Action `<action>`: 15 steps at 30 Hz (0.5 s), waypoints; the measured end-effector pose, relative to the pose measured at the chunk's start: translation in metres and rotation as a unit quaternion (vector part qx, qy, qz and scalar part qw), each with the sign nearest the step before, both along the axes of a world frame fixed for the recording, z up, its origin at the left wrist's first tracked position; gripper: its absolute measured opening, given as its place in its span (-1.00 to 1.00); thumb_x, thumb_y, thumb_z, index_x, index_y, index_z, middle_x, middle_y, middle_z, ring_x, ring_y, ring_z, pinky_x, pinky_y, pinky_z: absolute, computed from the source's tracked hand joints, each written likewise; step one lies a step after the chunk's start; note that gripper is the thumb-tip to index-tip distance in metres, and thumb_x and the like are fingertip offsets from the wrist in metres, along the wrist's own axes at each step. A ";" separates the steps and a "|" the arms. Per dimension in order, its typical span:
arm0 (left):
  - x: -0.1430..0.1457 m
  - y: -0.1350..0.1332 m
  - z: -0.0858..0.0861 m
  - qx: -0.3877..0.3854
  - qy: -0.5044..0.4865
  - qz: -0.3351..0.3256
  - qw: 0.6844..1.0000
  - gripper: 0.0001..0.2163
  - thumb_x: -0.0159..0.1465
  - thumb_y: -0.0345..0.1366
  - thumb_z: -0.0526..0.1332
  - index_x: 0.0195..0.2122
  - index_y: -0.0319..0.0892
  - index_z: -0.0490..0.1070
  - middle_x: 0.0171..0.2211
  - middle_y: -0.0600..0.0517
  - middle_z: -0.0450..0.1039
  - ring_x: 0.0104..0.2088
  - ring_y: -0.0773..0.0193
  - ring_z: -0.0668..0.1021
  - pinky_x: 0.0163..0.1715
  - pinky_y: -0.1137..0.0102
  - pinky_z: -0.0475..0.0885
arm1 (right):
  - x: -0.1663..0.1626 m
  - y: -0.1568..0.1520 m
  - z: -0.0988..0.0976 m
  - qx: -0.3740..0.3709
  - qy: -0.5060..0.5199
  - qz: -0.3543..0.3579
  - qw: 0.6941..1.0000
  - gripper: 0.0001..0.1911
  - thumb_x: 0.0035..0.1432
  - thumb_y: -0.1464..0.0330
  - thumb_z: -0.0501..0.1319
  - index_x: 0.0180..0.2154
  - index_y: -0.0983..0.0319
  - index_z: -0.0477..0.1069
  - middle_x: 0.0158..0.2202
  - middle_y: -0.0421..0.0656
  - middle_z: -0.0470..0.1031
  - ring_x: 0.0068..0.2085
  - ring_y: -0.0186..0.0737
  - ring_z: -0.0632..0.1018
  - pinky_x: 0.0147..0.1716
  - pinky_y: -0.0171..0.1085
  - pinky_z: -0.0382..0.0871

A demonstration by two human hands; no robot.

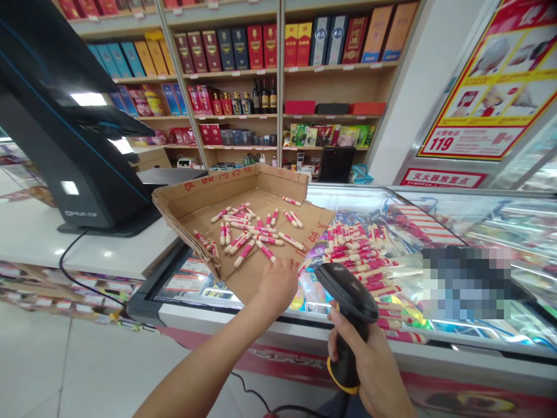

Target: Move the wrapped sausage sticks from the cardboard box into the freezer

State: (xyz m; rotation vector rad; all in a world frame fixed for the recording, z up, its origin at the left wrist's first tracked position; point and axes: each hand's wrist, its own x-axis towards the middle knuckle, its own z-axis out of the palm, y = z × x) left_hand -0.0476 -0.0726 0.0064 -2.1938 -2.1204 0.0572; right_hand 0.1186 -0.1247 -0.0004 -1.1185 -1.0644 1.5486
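My left hand (pixel 281 284) is over the near side of a cut-down cardboard box (pixel 282 180), its fingers curled downward and their tips hidden. Close to those fingers lies a sausage (pixel 265 251) with a pink label; I cannot tell whether it is held. Several more such sausages (pixel 237 241) are scattered in the box. A black and yellow handheld barcode scanner (pixel 348 290) is gripped by its handle in my right hand (pixel 374 360). Beyond the scanner, a pile of pink-labelled sausages (pixel 361 255) rests on the glass freezer top.
The box sits on a chest freezer (pixel 195 319) with a glass top. A dark checkout terminal (pixel 87 174) stands on the white counter (pixel 108 252) at left, its cable hanging down. Shelves (pixel 235 74) of boxed goods and bottles line the back. A blurred-out dark object (pixel 520 290) lies at right.
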 end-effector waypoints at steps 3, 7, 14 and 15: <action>0.008 0.001 -0.006 0.014 0.014 0.019 1.000 -0.65 0.35 -0.47 -0.13 -0.02 -0.33 0.40 -0.12 -0.28 0.46 -0.07 -0.05 0.49 -0.16 0.17 0.36 | 0.002 -0.001 -0.002 -0.001 -0.006 -0.001 1.000 -0.53 -0.03 0.03 0.40 -0.29 0.29 0.43 -0.75 -0.29 0.39 -0.69 -0.33 0.37 -0.65 -0.38 0.23; 0.005 0.000 -0.008 0.011 0.008 0.041 0.999 -0.64 0.37 -0.48 -0.18 -0.05 -0.34 0.39 -0.17 -0.29 0.47 -0.14 0.00 0.54 -0.21 0.24 0.39 | 0.006 -0.002 -0.005 -0.006 -0.007 0.000 1.000 -0.52 -0.02 0.04 0.39 -0.24 0.28 0.43 -0.74 -0.29 0.40 -0.67 -0.33 0.38 -0.64 -0.39 0.25; -0.041 0.004 0.001 0.013 -0.010 0.092 0.996 -0.68 0.33 -0.55 -0.15 -0.11 -0.36 0.37 -0.20 -0.30 0.48 -0.16 0.03 0.55 -0.20 0.27 0.40 | 0.006 -0.001 -0.007 -0.007 -0.015 0.022 1.000 -0.53 0.01 0.02 0.37 -0.27 0.28 0.42 -0.74 -0.29 0.39 -0.67 -0.36 0.37 -0.64 -0.42 0.25; -0.049 0.005 0.000 0.017 -0.027 0.092 0.995 -0.68 0.32 -0.56 -0.16 -0.10 -0.36 0.37 -0.18 -0.29 0.48 -0.15 0.04 0.55 -0.18 0.27 0.40 | 0.005 -0.001 -0.008 -0.007 -0.014 0.022 1.000 -0.53 0.01 0.02 0.37 -0.26 0.27 0.41 -0.74 -0.29 0.39 -0.67 -0.36 0.37 -0.64 -0.42 0.25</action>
